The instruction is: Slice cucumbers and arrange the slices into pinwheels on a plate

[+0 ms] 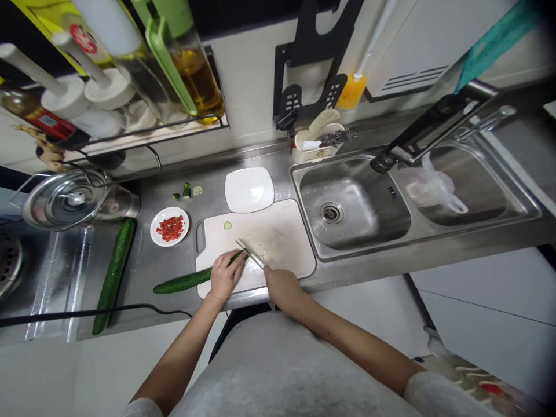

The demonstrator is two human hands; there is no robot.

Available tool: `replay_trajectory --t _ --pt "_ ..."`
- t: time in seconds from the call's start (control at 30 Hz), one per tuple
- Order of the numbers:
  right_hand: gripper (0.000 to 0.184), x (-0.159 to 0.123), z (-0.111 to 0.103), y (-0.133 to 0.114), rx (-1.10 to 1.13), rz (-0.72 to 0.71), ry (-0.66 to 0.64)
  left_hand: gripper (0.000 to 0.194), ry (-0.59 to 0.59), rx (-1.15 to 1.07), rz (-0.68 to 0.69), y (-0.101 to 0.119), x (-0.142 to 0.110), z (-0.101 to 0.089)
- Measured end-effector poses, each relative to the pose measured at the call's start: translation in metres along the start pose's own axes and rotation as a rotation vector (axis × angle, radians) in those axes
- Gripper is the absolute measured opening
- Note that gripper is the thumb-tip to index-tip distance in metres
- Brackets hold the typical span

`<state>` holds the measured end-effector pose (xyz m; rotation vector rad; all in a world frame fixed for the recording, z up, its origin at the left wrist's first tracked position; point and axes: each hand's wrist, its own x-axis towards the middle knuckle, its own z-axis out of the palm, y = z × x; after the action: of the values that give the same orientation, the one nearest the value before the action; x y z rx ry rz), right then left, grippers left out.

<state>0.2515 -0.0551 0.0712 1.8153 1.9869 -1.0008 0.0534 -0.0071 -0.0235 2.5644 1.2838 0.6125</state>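
A long green cucumber (185, 282) lies across the left part of the white cutting board (299, 231), one end reaching past the board's edge. My left hand (226, 275) is closed over it near its right end. My right hand (282, 289) grips the handle of a knife (255, 256), whose blade is at the cucumber's right end, beside my left fingers. A single cucumber slice (227, 225) rests on the board's upper left. Just behind the board is a white square plate (249, 188). The knife handle is mostly hidden in my fist.
A small plate (153, 231) of chopped red pieces stands left of the board, with cucumber scraps (186, 190) behind it. Another cucumber (113, 275) lies further left near a steel pot (65, 200). To the right is a double sink (356, 217); a plastic bag (434, 188) sits in its far basin.
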Motion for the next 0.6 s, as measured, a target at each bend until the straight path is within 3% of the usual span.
replay_trajectory --t 0.6 --pt "0.029 0.0105 0.0021 0.0011 0.029 -0.035 0.017 0.036 -0.007 0.037 0.009 0.0029 -0.0062 0.0028"
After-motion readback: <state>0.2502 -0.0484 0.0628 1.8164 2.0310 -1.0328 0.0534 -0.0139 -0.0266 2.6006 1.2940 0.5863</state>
